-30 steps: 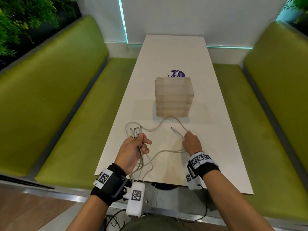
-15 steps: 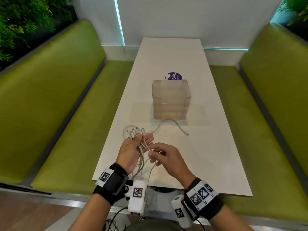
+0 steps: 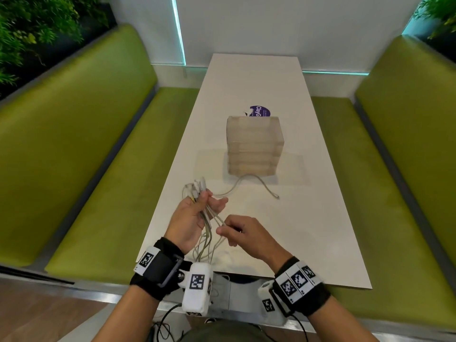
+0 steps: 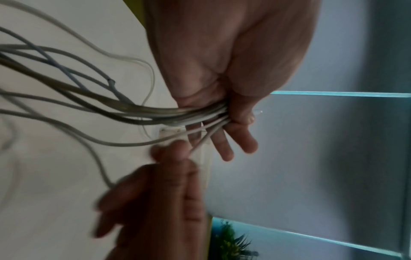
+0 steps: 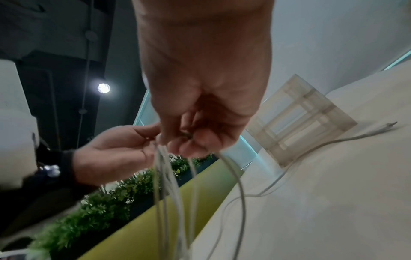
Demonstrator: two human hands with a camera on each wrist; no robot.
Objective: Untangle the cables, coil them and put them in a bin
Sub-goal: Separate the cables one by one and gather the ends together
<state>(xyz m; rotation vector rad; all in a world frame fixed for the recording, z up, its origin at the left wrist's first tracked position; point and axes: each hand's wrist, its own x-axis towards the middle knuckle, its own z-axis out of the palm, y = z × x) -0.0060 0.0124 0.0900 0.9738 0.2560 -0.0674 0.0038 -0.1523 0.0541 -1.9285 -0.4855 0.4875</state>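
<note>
The left hand [image 3: 191, 218] is curled tight around a bunch of cables [image 3: 208, 223], with the plug ends poking up past its fingers. Held like that, the ends stay together while one cable gets pulled free. The right hand [image 3: 243, 234] sits just beside it and pinches a single thin cable. The cables are pale, smooth and bendy, and they hang in loose loops over the near edge of the white surface [image 3: 308, 218]. One loose cable [image 3: 249, 183] trails away to the bin [image 3: 255, 144], a see-through plastic box standing farther back.
</note>
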